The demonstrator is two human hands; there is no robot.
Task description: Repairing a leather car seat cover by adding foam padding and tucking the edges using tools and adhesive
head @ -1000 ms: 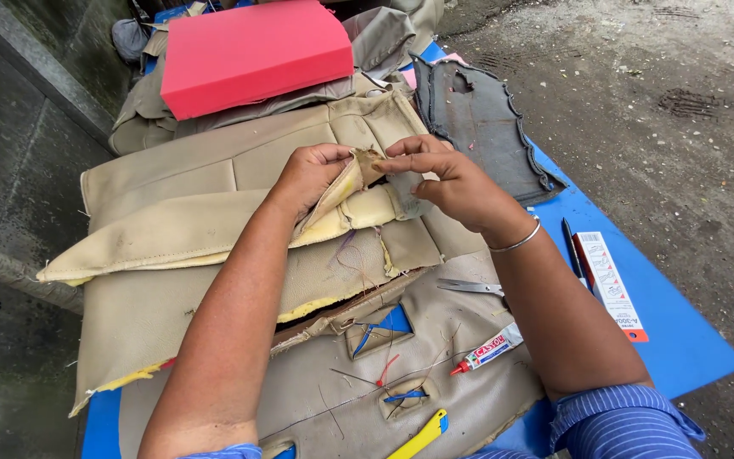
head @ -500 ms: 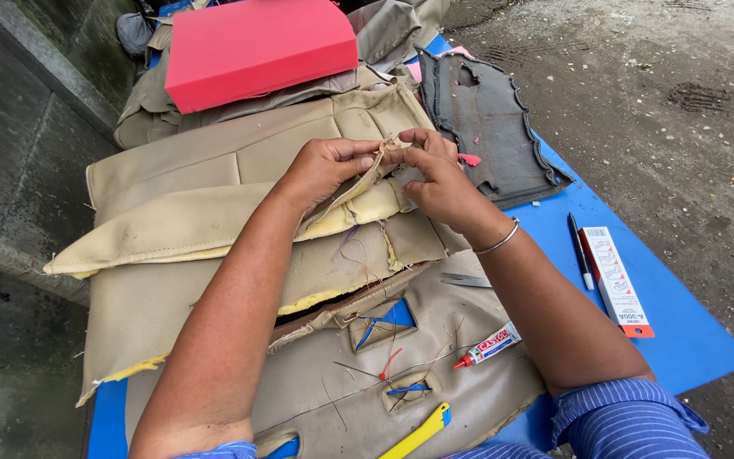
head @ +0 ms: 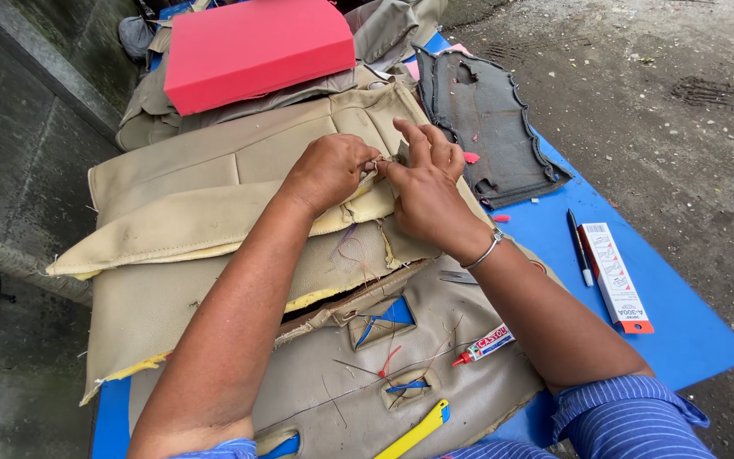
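Observation:
A stack of beige leatherette seat cover panels (head: 189, 212) with yellow foam edges lies on a blue table (head: 681, 331). My left hand (head: 326, 170) and my right hand (head: 426, 191) meet at the right end of the upper panel. Both pinch the same small beige flap or seam edge (head: 377, 167) between their fingertips. The right wrist wears a thin metal bangle (head: 486, 251). Loose purple and red threads (head: 346, 248) lie on the panel below the hands.
A red foam block (head: 252, 47) rests on more covers at the back. A dark grey cover (head: 486, 119) lies at the right. A black pen (head: 578, 246), a long white box (head: 615, 276), a small glue tube (head: 484, 344) and a yellow-handled cutter (head: 414, 433) lie nearby.
The lifted beige flap has come down and the two hands have closed together on its edge. The view has shifted slightly.

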